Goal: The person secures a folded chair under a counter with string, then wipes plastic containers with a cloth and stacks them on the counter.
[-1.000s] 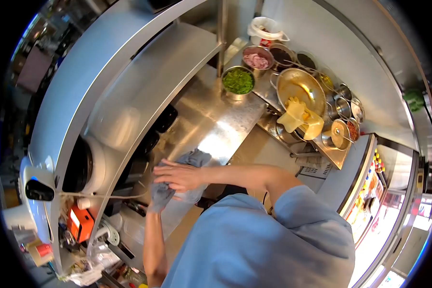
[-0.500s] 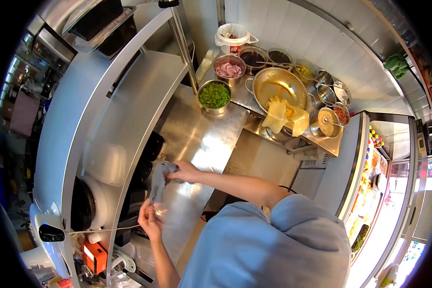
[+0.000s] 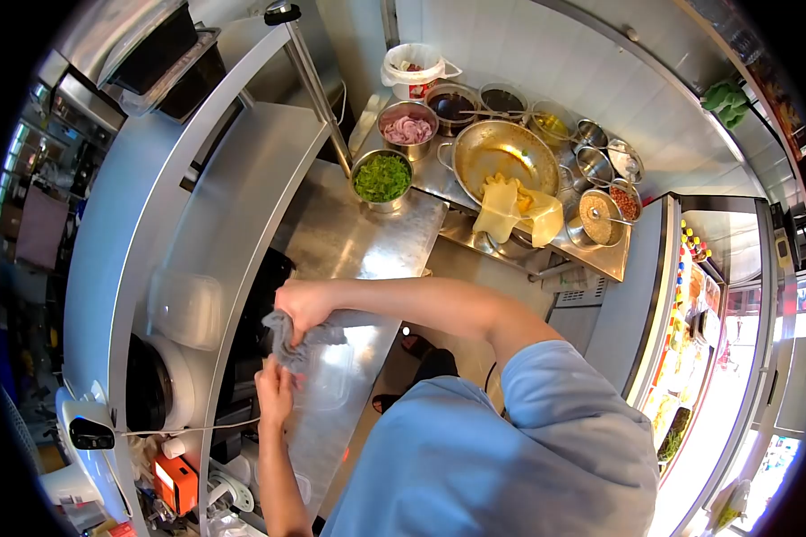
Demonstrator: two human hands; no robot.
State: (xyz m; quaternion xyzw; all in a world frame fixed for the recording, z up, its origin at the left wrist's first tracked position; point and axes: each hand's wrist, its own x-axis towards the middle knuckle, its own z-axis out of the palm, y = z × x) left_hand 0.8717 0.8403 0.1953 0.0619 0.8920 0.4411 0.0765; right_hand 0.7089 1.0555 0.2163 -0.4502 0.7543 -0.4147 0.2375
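Right hand [image 3: 302, 307] has shifted left; it and the left hand [image 3: 275, 390] clamp the bunched cloth [image 3: 290, 351] over the desk's [image 3: 364, 234] left side. Gathering it seems in hand; continuing calls for 2 firm grips.

Room over the steel counter [image 3: 360, 240] beyond the hands [image 3: 303, 306], shelf [image 3: 233, 183] to the left, bowl of greens [image 3: 387, 207] ahead

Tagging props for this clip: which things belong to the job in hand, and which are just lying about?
Likely in use: gray cloth; right hand and left hand, both gripping it; metal counter below.

Likely just lying about: bowl of greens, bowl of pink slices, wide pan, white bucket, orange box.
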